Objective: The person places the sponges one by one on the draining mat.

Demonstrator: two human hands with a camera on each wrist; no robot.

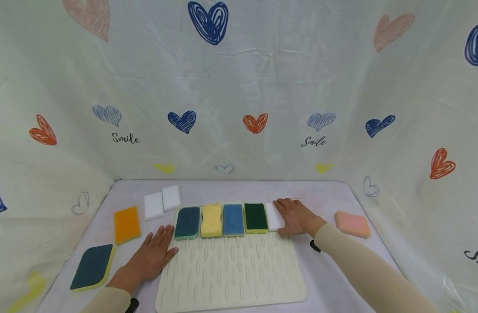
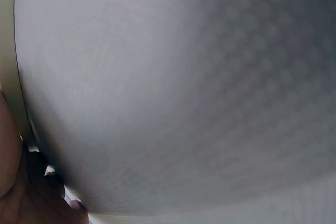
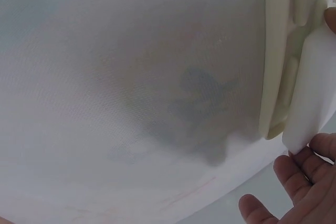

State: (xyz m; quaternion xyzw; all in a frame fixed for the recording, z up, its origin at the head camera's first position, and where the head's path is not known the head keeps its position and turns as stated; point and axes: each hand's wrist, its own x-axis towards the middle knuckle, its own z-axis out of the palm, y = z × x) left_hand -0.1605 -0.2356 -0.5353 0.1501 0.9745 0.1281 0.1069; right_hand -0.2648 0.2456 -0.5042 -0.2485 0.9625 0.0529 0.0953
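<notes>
Table (image 1: pixel 325 278): topped by mat (image 1: pixel 231 278).
Left hand (image 1: pixel 151 256): placed at mat's left edge, fingers straight.
Right hand (image 1: pixel 297 218): white sponge (image 1: pixel 272 218) pinched at mat's far-right corner.

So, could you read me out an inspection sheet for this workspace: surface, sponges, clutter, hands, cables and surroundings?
Surface: pale table with a cream ridged mat.
Sponges: row across the mat's far end, left to right: dark teal sponge, yellow sponge, blue sponge, dark green sponge, white pad.
Clutter: off the mat, to the left, two white pads, orange sponge, large teal-and-yellow sponge; to the right, pink sponge.
Left hand: fingers extended, at the mat's left edge.
Right hand: thumb and fingers hold the row's white pad by its ends.
Cables: nothing seen.
Surroundings: white hangings printed with hearts and "Smile".
</notes>
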